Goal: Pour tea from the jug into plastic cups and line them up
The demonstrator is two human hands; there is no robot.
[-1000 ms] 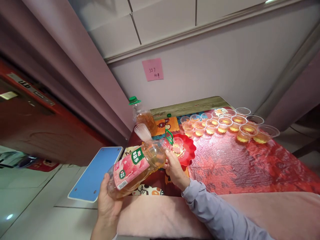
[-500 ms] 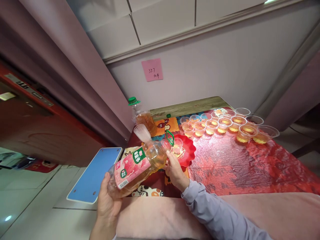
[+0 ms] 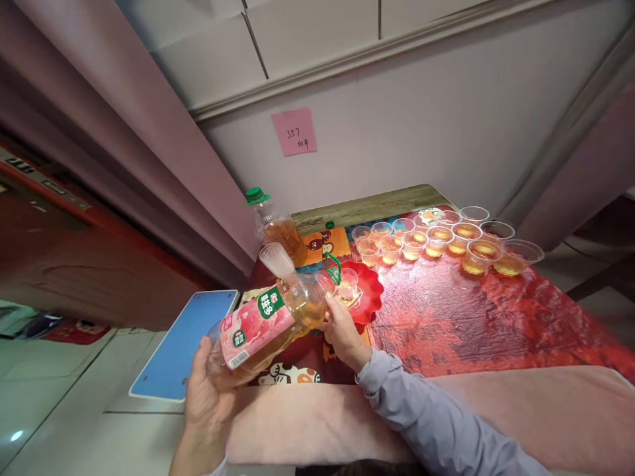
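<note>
A large juice bottle (image 3: pixel 262 324) with a pink and green label lies tilted in both my hands, its mouth toward the right. My left hand (image 3: pixel 211 390) wraps round its base end from below. Near the neck, my right hand (image 3: pixel 344 330) grips the bottle with its fingers closed. A green handle ring (image 3: pixel 333 269) sticks up at the neck. Beneath the mouth, a clear plastic cup (image 3: pixel 347 283) stands on a red scalloped plate (image 3: pixel 372 291). Amber juice fills the lower side of the bottle; whether any flows out I cannot make out.
Several clear cups (image 3: pixel 440 241) with amber juice stand in rows at the right on the red table cover (image 3: pixel 446 317). Behind my bottle are a second juice bottle (image 3: pixel 282 235) with a green cap, a cup stack (image 3: pixel 276 260) and a loose green cap (image 3: pixel 330 225). A blue stool (image 3: pixel 186 344) is left.
The whole view has shifted slightly, so things sit a little further left and up. Both my hands keep their hold on the tilted bottle above the plate.
</note>
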